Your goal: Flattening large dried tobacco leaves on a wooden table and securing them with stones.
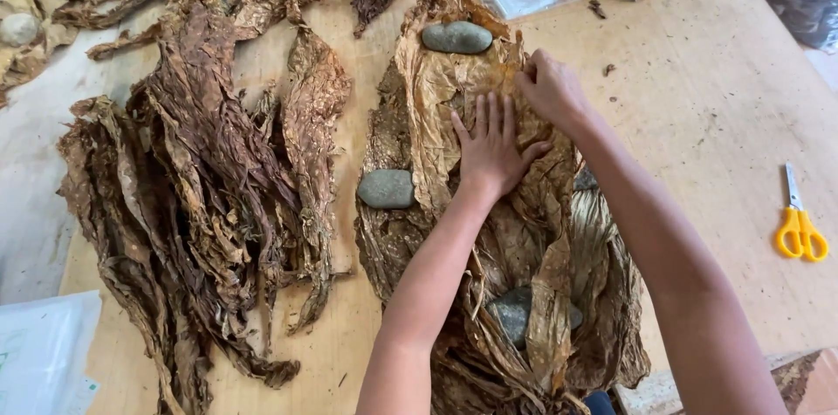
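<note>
On the counter (698, 101), the flattened stack of dried leaves (436, 101) looks light, papery and brittle, so the left hand (491, 149) presses it open-palmed while the right hand (548, 88) pinches its far edge.

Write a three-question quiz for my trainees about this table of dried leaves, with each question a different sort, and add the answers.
1. True or false: the left hand lies flat, palm down, on the flattened stack of leaves.
2. How many stones rest on that stack? A) one B) three C) five
3. Fill in: the scissors on the table have ____ handles.

Key
1. True. The right hand presses the leaf just beyond it.
2. B: the top stone, the left-edge stone and the partly covered stone near the person.
3. Yellow. They lie to the right, apart from the stack; the loose crumpled leaves lie to its left.
</note>
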